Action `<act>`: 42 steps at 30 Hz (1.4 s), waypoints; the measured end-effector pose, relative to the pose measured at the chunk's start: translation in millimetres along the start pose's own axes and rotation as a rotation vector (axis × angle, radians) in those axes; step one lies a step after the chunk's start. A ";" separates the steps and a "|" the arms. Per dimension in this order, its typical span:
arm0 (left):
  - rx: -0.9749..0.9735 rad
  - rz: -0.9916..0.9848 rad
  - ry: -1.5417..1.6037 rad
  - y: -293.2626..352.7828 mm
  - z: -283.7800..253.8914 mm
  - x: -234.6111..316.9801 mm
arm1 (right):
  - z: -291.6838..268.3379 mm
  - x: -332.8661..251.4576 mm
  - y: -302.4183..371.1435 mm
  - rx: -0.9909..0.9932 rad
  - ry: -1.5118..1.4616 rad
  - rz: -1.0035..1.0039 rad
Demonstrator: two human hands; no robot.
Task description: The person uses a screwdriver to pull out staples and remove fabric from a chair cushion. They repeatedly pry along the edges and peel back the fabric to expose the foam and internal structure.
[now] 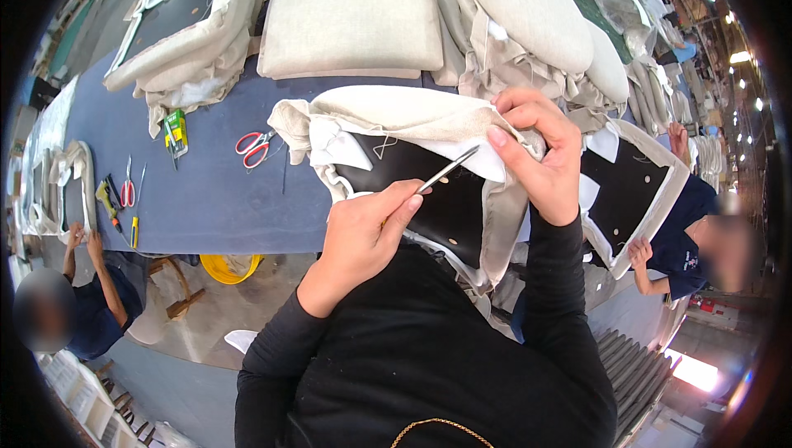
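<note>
In front of me stands a beige upholstered chair cushion, its black backing board facing me. White lining flaps show inside the folded fabric edges, and a loose thread lies near the top. My left hand is closed round a screwdriver, its handle mostly hidden in the fist. The metal shaft points up and right, its tip close to the white lining. My right hand pinches the fabric at the cushion's upper right corner, thumb toward me.
On the blue-grey table lie red-handled scissors, a green-yellow box and more tools. Finished-looking beige cushions line the far side. A co-worker at right holds another cushion; another person works at left. A yellow bucket stands below.
</note>
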State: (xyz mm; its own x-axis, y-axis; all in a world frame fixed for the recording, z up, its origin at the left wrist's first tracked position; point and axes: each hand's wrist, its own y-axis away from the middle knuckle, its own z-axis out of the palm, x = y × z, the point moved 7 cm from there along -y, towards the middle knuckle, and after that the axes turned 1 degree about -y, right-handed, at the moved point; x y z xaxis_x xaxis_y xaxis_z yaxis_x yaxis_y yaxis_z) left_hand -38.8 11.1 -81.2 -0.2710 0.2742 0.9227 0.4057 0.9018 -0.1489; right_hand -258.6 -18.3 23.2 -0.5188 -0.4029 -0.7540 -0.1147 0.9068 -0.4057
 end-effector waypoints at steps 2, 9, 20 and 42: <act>0.022 0.041 -0.041 -0.6 2.2 -1.5 | 1.2 -0.8 0.5 0.000 -0.015 0.001; 0.105 0.076 -0.099 0.1 -3.1 3.0 | 4.3 -8.7 2.6 -0.100 -0.125 -0.149; 0.176 0.093 -0.044 -3.0 -27.3 10.9 | 13.4 -14.1 9.7 0.140 0.032 -0.012; -0.158 0.149 -0.211 48.0 -86.1 65.2 | 61.6 -41.9 80.8 -0.071 -0.581 -0.216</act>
State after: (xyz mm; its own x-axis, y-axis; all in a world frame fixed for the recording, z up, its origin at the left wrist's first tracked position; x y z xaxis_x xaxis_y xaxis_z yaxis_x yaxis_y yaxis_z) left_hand 38.2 43.5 2.4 -0.3668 0.4778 0.7982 0.5806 0.7880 -0.2049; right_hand -194.0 64.2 -9.7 0.0660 -0.5614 -0.8249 -0.2319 0.7954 -0.5599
